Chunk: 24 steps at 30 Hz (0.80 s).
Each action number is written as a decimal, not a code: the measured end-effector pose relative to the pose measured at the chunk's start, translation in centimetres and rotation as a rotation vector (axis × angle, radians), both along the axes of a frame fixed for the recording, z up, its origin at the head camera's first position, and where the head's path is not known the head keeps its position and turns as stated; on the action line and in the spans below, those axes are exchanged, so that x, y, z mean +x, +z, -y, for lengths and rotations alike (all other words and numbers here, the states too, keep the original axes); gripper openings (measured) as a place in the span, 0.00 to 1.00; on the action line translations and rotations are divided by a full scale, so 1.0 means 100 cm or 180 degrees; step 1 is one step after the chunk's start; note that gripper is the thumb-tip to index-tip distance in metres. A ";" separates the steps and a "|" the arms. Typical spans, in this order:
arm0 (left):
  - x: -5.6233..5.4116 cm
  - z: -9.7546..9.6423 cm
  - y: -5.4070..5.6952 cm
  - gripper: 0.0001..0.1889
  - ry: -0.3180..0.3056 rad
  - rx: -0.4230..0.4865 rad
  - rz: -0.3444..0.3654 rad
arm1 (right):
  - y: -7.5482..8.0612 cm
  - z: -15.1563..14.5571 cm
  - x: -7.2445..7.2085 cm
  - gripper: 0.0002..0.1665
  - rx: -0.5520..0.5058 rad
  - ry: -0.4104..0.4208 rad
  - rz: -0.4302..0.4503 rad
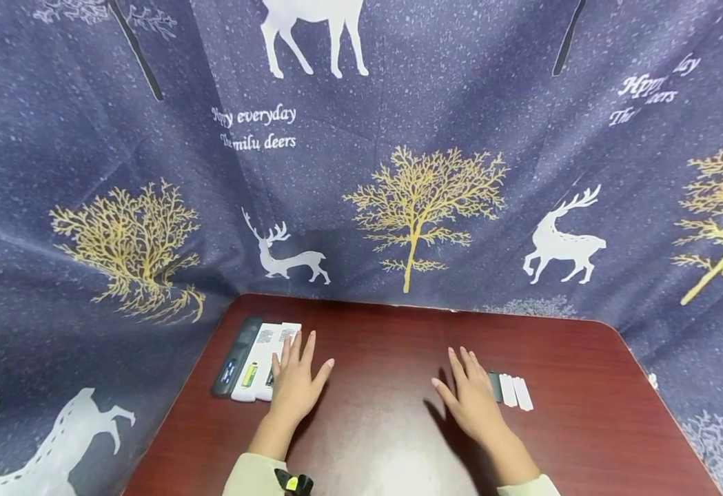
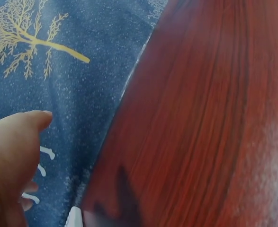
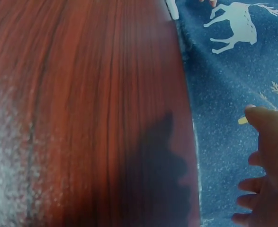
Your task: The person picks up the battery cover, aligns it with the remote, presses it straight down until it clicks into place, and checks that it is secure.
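In the head view my left hand (image 1: 296, 386) is held palm down with its fingers spread, and nothing is in it. Its fingers overlap the right side of two white flat packs (image 1: 251, 375) with printed text and a green-yellow picture; whether they touch is unclear. A dark grey long box (image 1: 237, 358) lies against the packs' left side. My right hand (image 1: 474, 399), also spread and holding nothing, casts a shadow on the table. Just right of it lie white strips (image 1: 515, 391) beside a dark flat piece (image 1: 495, 387), partly hidden by the hand.
The reddish-brown wooden table (image 1: 386, 386) has rounded far corners. Behind and beside it hangs a blue cloth (image 1: 361, 117) printed with deer and trees. A white tip (image 2: 75, 218) shows at the bottom of the left wrist view.
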<state>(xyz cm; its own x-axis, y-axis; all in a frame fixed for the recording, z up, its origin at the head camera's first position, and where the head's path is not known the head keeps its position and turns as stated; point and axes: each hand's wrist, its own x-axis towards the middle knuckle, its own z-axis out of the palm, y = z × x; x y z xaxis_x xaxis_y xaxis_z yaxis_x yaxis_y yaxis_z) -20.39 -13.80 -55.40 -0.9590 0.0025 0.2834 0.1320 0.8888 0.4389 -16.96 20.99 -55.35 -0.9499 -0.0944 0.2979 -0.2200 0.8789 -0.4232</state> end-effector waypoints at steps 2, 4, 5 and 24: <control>0.000 0.003 -0.001 0.39 0.0056 0.0017 -0.0048 | -0.002 -0.002 0.000 0.44 0.0044 -0.0024 0.0018; 0.000 0.007 -0.003 0.38 0.0125 0.0019 -0.0080 | -0.004 -0.004 0.000 0.44 0.0084 -0.0050 0.0051; 0.001 0.009 -0.003 0.37 0.0157 0.0010 -0.0089 | -0.004 -0.005 0.001 0.45 0.0095 -0.0064 0.0073; 0.009 0.049 -0.012 0.32 0.0413 -0.0091 -0.0138 | -0.010 -0.026 0.009 0.42 0.0196 -0.0165 0.0042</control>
